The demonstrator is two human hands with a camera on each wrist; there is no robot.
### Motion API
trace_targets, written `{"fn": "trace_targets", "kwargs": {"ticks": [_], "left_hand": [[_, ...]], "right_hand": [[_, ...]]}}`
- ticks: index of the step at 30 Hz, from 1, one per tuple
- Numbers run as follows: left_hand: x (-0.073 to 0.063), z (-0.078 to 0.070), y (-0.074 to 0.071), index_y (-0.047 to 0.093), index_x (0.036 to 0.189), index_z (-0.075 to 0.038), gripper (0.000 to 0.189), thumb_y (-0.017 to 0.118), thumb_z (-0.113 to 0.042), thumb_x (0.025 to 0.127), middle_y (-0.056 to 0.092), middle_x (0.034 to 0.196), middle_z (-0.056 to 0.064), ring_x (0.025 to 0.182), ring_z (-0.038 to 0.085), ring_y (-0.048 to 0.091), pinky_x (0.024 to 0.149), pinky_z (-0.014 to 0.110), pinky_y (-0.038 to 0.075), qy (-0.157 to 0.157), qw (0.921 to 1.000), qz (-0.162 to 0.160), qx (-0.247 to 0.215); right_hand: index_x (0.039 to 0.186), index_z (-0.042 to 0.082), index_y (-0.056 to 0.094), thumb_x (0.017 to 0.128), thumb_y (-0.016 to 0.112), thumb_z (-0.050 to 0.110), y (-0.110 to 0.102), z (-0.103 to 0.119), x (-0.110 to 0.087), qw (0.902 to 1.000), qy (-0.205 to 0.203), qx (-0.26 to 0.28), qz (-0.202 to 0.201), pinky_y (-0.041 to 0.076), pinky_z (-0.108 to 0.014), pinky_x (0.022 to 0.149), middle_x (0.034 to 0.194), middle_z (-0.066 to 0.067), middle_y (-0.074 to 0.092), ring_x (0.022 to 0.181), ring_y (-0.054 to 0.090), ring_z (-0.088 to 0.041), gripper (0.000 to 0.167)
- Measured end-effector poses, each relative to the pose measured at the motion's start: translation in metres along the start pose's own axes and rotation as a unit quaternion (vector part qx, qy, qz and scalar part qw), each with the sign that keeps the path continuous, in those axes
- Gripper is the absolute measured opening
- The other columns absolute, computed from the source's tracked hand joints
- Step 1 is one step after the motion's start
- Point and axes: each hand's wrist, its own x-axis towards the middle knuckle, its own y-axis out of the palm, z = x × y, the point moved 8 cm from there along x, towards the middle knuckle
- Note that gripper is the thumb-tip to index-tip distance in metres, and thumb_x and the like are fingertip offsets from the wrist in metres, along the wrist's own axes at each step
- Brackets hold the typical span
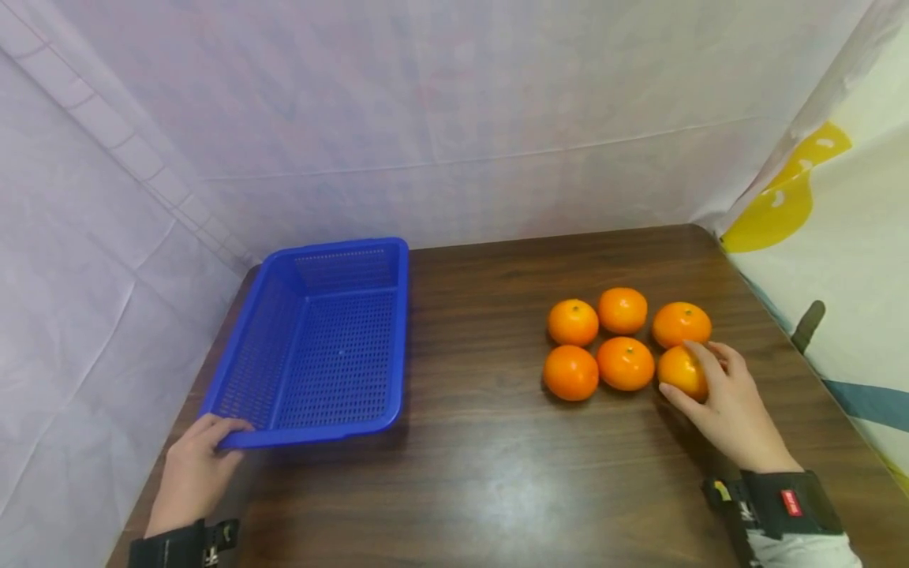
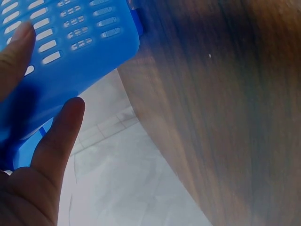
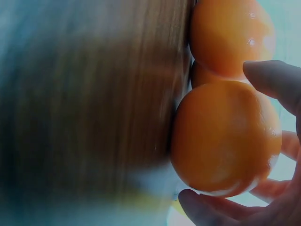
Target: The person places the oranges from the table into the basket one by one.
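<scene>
At the near left corner of a blue plastic basket (image 1: 334, 432), my left hand (image 1: 193, 473) grips the rim. In the left wrist view its fingers lie on both sides of the slotted basket wall (image 2: 94, 52). My right hand (image 1: 738, 414) is at the nearest right orange (image 1: 678, 373), with thumb and fingers curled round it. The right wrist view shows this orange (image 3: 225, 139) between thumb and fingers, low beside the tabletop. Another orange (image 1: 682, 324) sits just behind it, and a further orange (image 1: 626, 364) stands to its left.
More oranges (image 1: 571, 372) are grouped on the right half of the brown wooden table (image 1: 454, 473). The basket holds nothing and stands on the left side. A pale cloth wall (image 1: 461, 142) rises along the back edge, and a patterned cloth (image 1: 859, 315) hangs at the right.
</scene>
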Motion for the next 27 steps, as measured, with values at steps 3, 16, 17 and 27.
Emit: {"fn": "trace_targets", "kwargs": {"ticks": [3,16,17,27], "left_hand": [[0.001,-0.001,0.0,0.073,0.087,-0.01,0.036,0.076,0.014,0.06,0.064,0.083,0.001,0.073,0.007,0.053,0.067,0.013,0.038,0.004,1.0,0.005,0.0],[0.001,-0.002,0.0,0.074,0.088,-0.009,0.035,0.076,0.013,0.061,0.063,0.082,0.001,0.071,0.008,0.053,0.065,0.011,0.035,-0.009,0.9998,0.016,0.005],[0.001,-0.002,0.0,0.074,0.088,-0.009,0.035,0.076,0.013,0.062,0.063,0.082,0.001,0.071,0.007,0.052,0.065,0.011,0.035,-0.008,0.9998,0.018,0.005],[0.002,-0.002,0.001,0.074,0.088,-0.01,0.034,0.076,0.012,0.062,0.062,0.081,0.001,0.07,0.007,0.05,0.062,0.013,0.035,-0.005,0.9996,0.027,0.01]], "right_hand": [[0.146,0.0,0.038,0.091,0.074,0.03,0.004,-0.004,0.001,0.9998,0.013,0.007,0.014,0.038,-0.074,0.086,0.141,-0.04,0.03,0.114,0.042,-0.059,0.073],[0.144,0.001,0.036,0.092,0.072,0.03,0.006,-0.005,0.002,0.9992,0.027,0.021,0.019,0.037,-0.072,0.085,0.137,-0.04,0.032,0.112,0.041,-0.057,0.07],[0.144,0.001,0.036,0.092,0.072,0.031,0.006,-0.005,0.002,0.9992,0.029,0.02,0.019,0.037,-0.072,0.085,0.137,-0.04,0.032,0.112,0.041,-0.057,0.07],[0.145,0.002,0.039,0.091,0.072,0.036,-0.002,0.002,-0.003,0.9991,0.041,-0.008,0.011,0.04,-0.073,0.083,0.139,-0.038,0.033,0.111,0.043,-0.056,0.072]]}}
